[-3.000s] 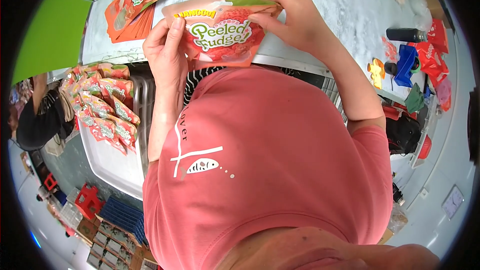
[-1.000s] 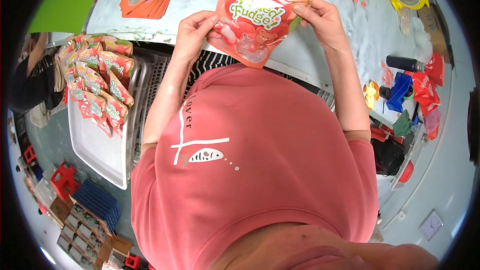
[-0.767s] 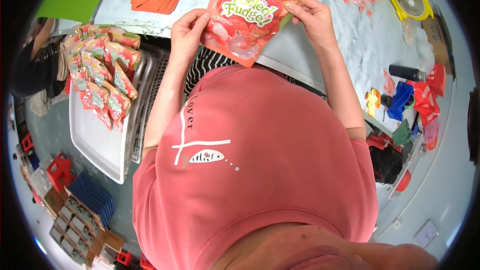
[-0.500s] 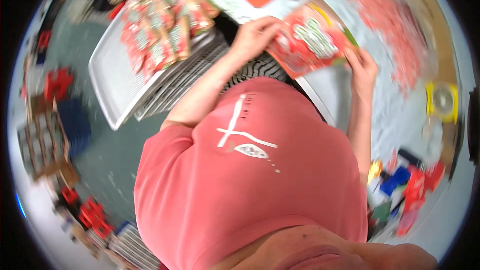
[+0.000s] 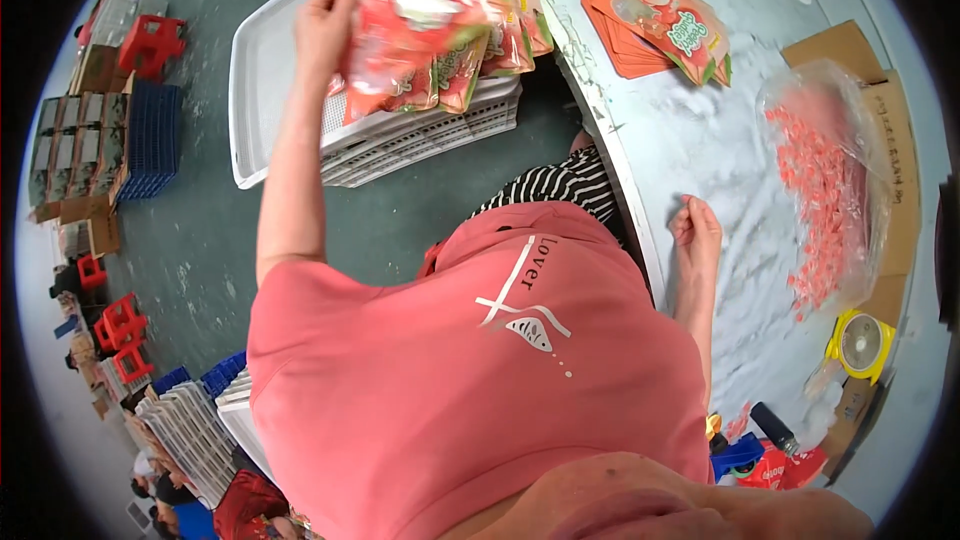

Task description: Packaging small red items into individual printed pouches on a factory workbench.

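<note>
My left hand (image 5: 325, 25) is stretched out to the left and grips a filled red snack pouch (image 5: 405, 10), holding it over a pile of similar pouches (image 5: 480, 50) on a white tray (image 5: 265, 80). The pouch is blurred. My right hand (image 5: 697, 228) rests on the pale table (image 5: 700, 140) with its fingers curled and nothing in it. A stack of flat orange-red empty pouches (image 5: 660, 25) lies further up the table.
A clear bag of small pink sweets (image 5: 825, 175) sits in a cardboard box at the right. A yellow tape dispenser (image 5: 862, 342) stands below it. White crates (image 5: 430, 135) are stacked under the tray. Red stools and blue crates are on the green floor at left.
My view has swung left. My left hand has carried the filled pouch from the table over to the tray pile. My right hand has let go and dropped onto the table.
</note>
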The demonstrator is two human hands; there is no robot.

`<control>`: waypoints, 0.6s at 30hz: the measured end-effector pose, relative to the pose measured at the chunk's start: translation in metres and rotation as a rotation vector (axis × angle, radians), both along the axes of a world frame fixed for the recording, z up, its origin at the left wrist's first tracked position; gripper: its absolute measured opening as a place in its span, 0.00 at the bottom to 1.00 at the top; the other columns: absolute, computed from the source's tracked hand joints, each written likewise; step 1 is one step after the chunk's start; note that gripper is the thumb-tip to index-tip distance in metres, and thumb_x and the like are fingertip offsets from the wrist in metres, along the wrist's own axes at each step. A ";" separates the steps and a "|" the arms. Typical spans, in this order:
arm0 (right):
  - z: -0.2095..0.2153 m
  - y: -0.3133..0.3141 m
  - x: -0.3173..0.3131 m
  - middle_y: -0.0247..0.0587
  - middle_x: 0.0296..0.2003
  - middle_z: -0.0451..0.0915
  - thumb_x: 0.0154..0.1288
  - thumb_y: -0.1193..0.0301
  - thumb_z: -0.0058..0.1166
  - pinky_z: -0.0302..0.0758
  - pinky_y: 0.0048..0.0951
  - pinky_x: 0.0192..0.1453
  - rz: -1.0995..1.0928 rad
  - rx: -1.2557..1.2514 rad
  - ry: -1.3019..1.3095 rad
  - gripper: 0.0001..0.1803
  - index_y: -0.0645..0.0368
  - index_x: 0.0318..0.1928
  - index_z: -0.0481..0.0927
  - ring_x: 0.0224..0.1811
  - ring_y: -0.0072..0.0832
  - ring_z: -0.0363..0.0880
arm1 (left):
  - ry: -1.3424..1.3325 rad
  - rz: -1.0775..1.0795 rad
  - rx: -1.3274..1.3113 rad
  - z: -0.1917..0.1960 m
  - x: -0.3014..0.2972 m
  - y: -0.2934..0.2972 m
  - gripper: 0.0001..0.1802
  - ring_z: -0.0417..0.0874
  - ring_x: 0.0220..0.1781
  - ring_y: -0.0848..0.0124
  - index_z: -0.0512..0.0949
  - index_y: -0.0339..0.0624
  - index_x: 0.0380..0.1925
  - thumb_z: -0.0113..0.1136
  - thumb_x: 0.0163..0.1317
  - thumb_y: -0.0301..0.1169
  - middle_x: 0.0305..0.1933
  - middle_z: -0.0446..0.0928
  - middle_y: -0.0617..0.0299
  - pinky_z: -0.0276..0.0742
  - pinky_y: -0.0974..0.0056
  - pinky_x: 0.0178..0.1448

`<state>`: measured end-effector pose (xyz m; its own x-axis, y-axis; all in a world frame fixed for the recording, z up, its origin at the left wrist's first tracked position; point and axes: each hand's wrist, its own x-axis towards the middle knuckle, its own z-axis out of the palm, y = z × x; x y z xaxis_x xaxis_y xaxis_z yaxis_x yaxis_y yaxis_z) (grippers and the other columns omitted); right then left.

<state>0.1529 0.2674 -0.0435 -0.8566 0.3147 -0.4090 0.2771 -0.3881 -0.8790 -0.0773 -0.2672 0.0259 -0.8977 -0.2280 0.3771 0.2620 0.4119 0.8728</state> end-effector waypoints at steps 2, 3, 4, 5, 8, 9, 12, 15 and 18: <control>-0.003 -0.005 0.002 0.31 0.26 0.77 0.72 0.70 0.54 0.70 0.18 0.30 0.032 -0.009 -0.007 0.09 0.65 0.42 0.80 0.25 0.15 0.72 | 0.017 0.079 -0.042 -0.007 -0.022 -0.052 0.13 0.79 0.37 0.80 0.84 0.38 0.44 0.62 0.66 0.34 0.36 0.84 0.66 0.75 0.72 0.44; -0.003 -0.008 0.003 0.31 0.25 0.78 0.72 0.70 0.55 0.70 0.16 0.30 0.000 -0.010 -0.011 0.10 0.65 0.42 0.81 0.24 0.15 0.72 | -0.050 0.081 0.009 -0.016 -0.034 -0.073 0.13 0.79 0.38 0.79 0.84 0.37 0.44 0.62 0.66 0.34 0.36 0.84 0.64 0.75 0.72 0.45; -0.003 -0.009 0.003 0.31 0.24 0.78 0.72 0.70 0.55 0.70 0.15 0.29 -0.034 -0.010 -0.013 0.10 0.65 0.42 0.81 0.24 0.15 0.72 | -0.114 0.081 0.059 -0.027 -0.047 -0.092 0.13 0.80 0.39 0.78 0.84 0.37 0.44 0.61 0.66 0.33 0.37 0.85 0.63 0.75 0.71 0.46; -0.004 -0.010 0.004 0.31 0.24 0.78 0.72 0.70 0.55 0.70 0.15 0.29 -0.035 -0.006 -0.010 0.10 0.65 0.42 0.81 0.24 0.15 0.72 | -0.112 0.079 0.064 -0.041 -0.058 -0.115 0.13 0.80 0.39 0.78 0.84 0.37 0.44 0.61 0.66 0.33 0.37 0.85 0.63 0.75 0.71 0.46; -0.003 -0.014 0.003 0.32 0.24 0.78 0.72 0.70 0.55 0.71 0.16 0.29 -0.050 -0.015 -0.029 0.10 0.65 0.42 0.81 0.24 0.15 0.73 | -0.184 0.072 -0.127 -0.072 -0.088 -0.137 0.16 0.82 0.41 0.75 0.82 0.37 0.50 0.60 0.67 0.34 0.39 0.85 0.62 0.77 0.69 0.48; -0.002 -0.017 0.003 0.31 0.24 0.78 0.72 0.70 0.55 0.72 0.16 0.30 -0.068 0.013 -0.049 0.10 0.65 0.42 0.81 0.24 0.16 0.73 | -0.230 0.036 -0.043 -0.082 -0.093 -0.137 0.18 0.83 0.44 0.73 0.80 0.37 0.53 0.59 0.67 0.34 0.43 0.85 0.60 0.77 0.69 0.49; 0.000 -0.020 0.011 0.31 0.26 0.78 0.72 0.71 0.55 0.72 0.17 0.31 -0.142 0.096 -0.097 0.09 0.65 0.43 0.81 0.25 0.16 0.73 | -0.492 0.062 0.260 -0.119 -0.110 -0.074 0.26 0.80 0.58 0.61 0.72 0.35 0.62 0.52 0.70 0.41 0.61 0.77 0.46 0.75 0.62 0.61; 0.002 -0.030 0.008 0.31 0.27 0.78 0.72 0.71 0.54 0.72 0.18 0.32 -0.134 0.148 -0.114 0.09 0.65 0.43 0.81 0.26 0.16 0.73 | -0.300 0.073 -0.068 -0.183 -0.120 -0.108 0.32 0.67 0.72 0.52 0.67 0.34 0.66 0.46 0.72 0.48 0.67 0.69 0.41 0.59 0.59 0.74; 0.004 -0.031 0.002 0.32 0.27 0.78 0.72 0.70 0.54 0.72 0.20 0.33 -0.052 0.185 -0.125 0.10 0.66 0.44 0.81 0.25 0.18 0.73 | -0.212 0.123 -0.189 -0.206 -0.132 -0.144 0.33 0.65 0.73 0.52 0.66 0.33 0.66 0.45 0.72 0.48 0.69 0.67 0.41 0.58 0.58 0.74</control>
